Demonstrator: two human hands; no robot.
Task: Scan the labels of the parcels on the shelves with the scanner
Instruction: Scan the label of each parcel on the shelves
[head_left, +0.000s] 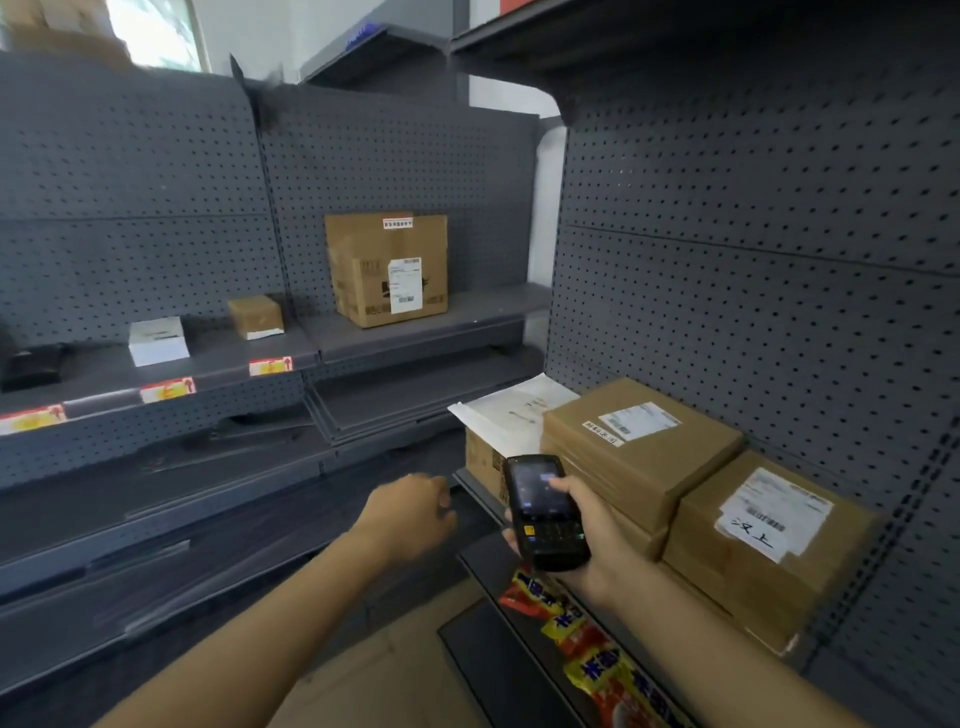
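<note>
**Scanner up, labels within reach**

Scanner (543, 512) sits in the right hand (582, 540), fingers wrapped round its body and the thumb resting on the lit screen. Left hand (410, 512) hangs loosely curled and holds nothing, out in front of the lower shelves.

Parcels lie in two groups. On the right shelf (480, 493), just beyond the scanner, stand stacked brown boxes: the near box (769, 535) with a handwritten white label, the middle box (639, 441) with a label on top, and a white envelope (514, 410) lying on a further carton. Well apart, on the far shelf, sit a tall carton (387, 270), a small brown box (255, 316) and a white packet (157, 340).

Judging from this, the step is aiming at the nearest labels. To do it well, tilt the scanner's head end toward one barcode at a time, hold it steady, and check the screen before moving on. The free hand could flatten the envelope or turn a box whose label faces away.
</note>
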